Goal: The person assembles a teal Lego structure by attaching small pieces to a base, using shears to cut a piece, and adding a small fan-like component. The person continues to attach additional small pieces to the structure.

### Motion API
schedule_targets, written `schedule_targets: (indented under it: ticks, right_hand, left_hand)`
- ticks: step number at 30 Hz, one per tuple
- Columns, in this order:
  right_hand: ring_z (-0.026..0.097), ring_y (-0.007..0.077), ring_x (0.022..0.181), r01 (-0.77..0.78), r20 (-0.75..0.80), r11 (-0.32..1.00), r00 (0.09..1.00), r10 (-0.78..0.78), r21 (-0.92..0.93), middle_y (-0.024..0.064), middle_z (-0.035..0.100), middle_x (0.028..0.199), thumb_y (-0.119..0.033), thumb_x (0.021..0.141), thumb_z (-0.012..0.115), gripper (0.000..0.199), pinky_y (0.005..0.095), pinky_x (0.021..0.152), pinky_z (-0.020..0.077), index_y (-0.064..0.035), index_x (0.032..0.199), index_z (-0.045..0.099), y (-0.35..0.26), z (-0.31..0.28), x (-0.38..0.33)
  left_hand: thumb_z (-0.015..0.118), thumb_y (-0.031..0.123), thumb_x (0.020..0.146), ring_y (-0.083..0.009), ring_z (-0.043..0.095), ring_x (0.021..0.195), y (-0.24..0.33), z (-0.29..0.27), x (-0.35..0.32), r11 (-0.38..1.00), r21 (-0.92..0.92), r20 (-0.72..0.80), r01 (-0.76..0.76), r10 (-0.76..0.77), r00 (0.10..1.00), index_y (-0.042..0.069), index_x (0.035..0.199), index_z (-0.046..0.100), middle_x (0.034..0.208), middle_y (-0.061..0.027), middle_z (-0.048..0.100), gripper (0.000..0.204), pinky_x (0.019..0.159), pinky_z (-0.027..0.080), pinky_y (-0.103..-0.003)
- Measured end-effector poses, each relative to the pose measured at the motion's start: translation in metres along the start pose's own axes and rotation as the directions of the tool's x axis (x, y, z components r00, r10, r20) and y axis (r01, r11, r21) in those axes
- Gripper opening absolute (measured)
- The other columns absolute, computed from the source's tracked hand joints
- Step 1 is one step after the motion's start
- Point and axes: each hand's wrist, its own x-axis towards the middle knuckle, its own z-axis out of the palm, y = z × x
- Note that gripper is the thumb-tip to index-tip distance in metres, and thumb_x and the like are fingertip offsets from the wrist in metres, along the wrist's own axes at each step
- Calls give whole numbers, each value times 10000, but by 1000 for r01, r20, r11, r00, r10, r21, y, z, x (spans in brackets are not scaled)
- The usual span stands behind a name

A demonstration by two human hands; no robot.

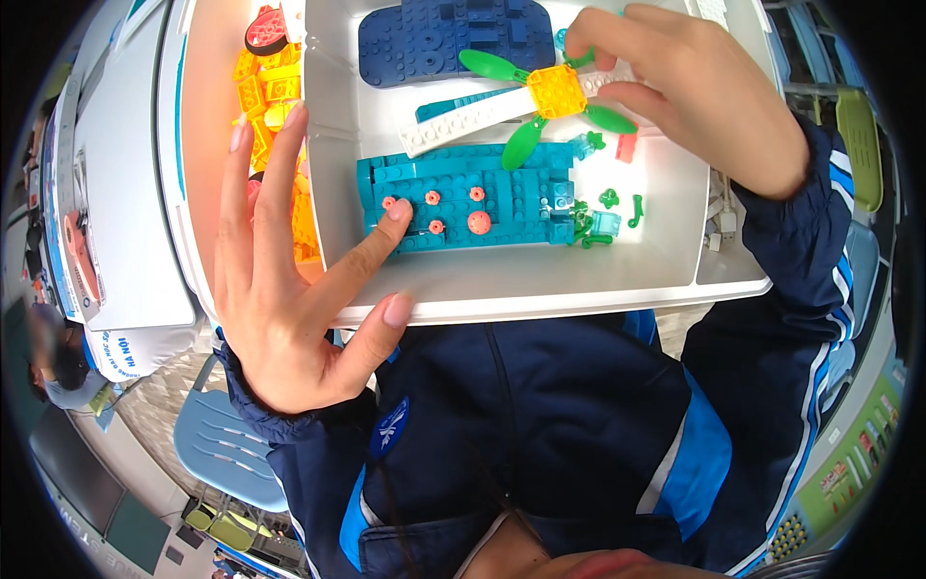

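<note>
My right hand [709,92] reaches over the white tray [502,285] with thumb and fingers closed around one end of a toy-brick propeller [558,92]. This piece has a yellow centre, green blades and a long white beam slanting to the left. My left hand [280,299] lies over the tray's left divider and front rim, fingers spread. Its index fingertip touches a teal brick build [506,198] dotted with small pink round pieces. Behind the propeller lies a dark blue brick plate [434,43].
Small green pieces [608,198] and a red piece [626,147] lie right of the teal build. Yellow bricks [280,82] and a pink wheel [267,31] fill the left compartment. White connectors [721,222] sit in the right one. A blue chair [227,434] stands lower left.
</note>
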Motion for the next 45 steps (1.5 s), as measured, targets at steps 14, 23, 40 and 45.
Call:
schedule_targets:
  ticks: [14, 23, 40, 45]
  right_hand:
    - [591, 313, 798, 227, 80, 958, 967, -243, 177, 114, 610, 792, -48, 689, 790, 176, 419, 707, 456, -23, 792, 650, 2, 4, -22]
    - [605, 248, 827, 247, 183, 969, 953, -241, -13, 70, 607, 718, -87, 634, 696, 52, 362, 729, 481, -54, 668, 673, -23, 26, -34]
    - [575, 262, 880, 120, 193, 857, 950, -245, 501, 116, 626, 870, 113, 736, 643, 173, 352, 799, 452, 24, 884, 652, -43, -37, 9]
    - [617, 179, 838, 33, 95, 659, 983, -157, 751, 82, 670, 899, 29, 812, 703, 102, 322, 799, 479, 8, 907, 672, -52, -14, 44]
  left_hand:
    - [501, 537, 864, -452, 301, 1453, -3, -3, -1, 1000, 13, 7, -25, 24, 1000, 167, 1078, 798, 1499, -259, 433, 521, 1170, 252, -546]
    - [573, 466, 820, -447, 382, 1400, -11, -1, -4, 995, -78, -98, -69, 62, 993, 171, 930, 826, 1423, -254, 520, 404, 1136, 319, -504]
    - [663, 375, 765, -422, 438, 1364, -16, 3, -1, 992, -91, -236, -92, 68, 969, 165, 867, 822, 1359, -181, 598, 282, 1091, 398, -476]
    - [664, 369, 763, -420, 440, 1362, -13, 4, -5, 994, -88, -227, -67, 45, 973, 163, 858, 821, 1355, -178, 602, 276, 1090, 400, -475]
